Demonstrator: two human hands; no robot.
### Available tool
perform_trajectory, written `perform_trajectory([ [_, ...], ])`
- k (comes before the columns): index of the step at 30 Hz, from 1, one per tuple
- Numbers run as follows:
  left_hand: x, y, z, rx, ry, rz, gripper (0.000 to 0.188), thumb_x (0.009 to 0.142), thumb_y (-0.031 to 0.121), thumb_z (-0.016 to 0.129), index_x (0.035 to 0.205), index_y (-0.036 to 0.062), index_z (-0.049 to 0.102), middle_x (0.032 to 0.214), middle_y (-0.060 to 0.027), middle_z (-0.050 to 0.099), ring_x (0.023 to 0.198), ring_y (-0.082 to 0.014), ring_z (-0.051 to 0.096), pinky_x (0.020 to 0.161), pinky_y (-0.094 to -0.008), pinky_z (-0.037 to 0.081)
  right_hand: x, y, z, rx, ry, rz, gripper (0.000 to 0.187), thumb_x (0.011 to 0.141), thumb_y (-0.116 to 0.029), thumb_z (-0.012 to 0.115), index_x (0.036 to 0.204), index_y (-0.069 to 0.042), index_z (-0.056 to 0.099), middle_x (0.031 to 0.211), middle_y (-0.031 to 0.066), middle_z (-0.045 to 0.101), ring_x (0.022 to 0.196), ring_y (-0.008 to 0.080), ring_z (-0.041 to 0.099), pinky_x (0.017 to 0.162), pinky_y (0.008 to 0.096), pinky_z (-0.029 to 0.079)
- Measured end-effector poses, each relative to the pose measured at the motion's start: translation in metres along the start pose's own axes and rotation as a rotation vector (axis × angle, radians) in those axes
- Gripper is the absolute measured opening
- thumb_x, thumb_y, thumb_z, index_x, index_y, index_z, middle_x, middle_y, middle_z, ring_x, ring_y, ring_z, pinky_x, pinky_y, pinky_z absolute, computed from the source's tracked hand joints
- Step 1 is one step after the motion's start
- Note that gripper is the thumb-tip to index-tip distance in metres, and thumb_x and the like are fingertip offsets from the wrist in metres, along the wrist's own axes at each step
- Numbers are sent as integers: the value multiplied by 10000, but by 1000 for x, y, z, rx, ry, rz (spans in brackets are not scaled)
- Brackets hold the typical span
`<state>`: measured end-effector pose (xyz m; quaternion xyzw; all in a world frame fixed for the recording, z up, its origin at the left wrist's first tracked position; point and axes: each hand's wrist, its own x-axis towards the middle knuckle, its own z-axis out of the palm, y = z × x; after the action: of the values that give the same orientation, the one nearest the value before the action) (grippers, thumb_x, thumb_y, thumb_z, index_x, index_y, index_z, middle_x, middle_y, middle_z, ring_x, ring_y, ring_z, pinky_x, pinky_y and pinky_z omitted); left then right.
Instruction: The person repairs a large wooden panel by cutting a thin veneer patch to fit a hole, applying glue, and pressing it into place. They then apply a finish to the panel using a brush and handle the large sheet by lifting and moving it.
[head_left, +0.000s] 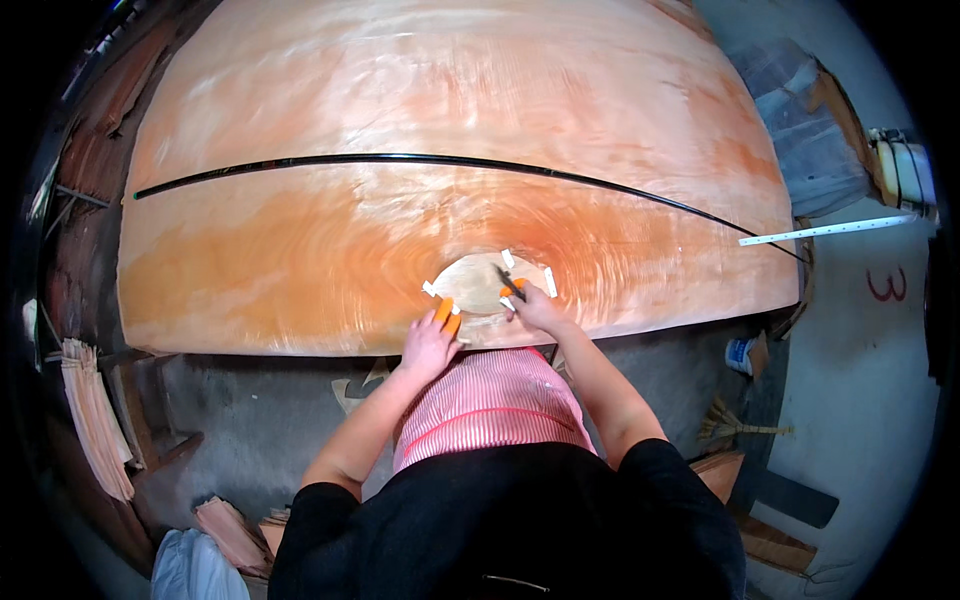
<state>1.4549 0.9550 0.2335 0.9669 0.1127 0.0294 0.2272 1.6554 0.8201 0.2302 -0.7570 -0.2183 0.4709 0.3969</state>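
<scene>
A large sheet of orange-brown wood veneer (300, 270) spreads before me, with a pale oval patch (465, 283) near its front edge. Small white tape strips (549, 281) sit around the oval. My right hand (540, 310) is closed around a dark, thin-bladed knife (508, 281), its tip over the oval's right part. Orange covers show on fingers of both hands. My left hand (430, 342) lies with fingers stretched out on the veneer at the oval's lower left, apparently holding nothing. Fine contact between blade and patch is too small to tell.
A long, thin black rod (400, 158) lies across the sheet beyond my hands. At right, a white ruler-like strip (830, 231) juts past the edge. A straw brush (740, 425) and a white tub (740, 355) are on the right. Veneer strips (95, 415) hang at left.
</scene>
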Motion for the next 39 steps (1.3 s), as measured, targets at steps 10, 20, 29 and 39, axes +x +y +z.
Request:
perform_trajectory([
  [10,10,-27,-15,105,82,-171,658,695,363,591,1214,36,353,1278,-125,301,1218,-247,229,971,-473,195,24,-14,-1,32,140,-100,147,838,-107,444,937,1,447,645,48,529,569,113,518,542,243,417],
  [20,8,-26,-12,76,111,-191,648,702,363,577,1216,37,353,1299,-120,281,1226,-254,217,980,-470,164,75,-60,54,-310,95,-209,129,802,-138,496,809,-12,467,638,89,563,581,200,546,552,321,417],
  [29,6,-30,-10,56,131,-181,613,714,359,559,1205,42,374,1304,-117,284,1221,-253,234,980,-467,165,89,-83,62,-734,167,24,245,750,-254,545,805,-32,455,572,54,590,613,219,587,592,342,448],
  [39,5,-33,-11,23,138,-182,628,683,338,597,1206,63,383,1313,-96,273,1237,-221,202,993,-453,145,69,-74,48,-867,301,38,482,644,-468,613,833,-34,522,760,155,590,722,272,583,607,379,448],
])
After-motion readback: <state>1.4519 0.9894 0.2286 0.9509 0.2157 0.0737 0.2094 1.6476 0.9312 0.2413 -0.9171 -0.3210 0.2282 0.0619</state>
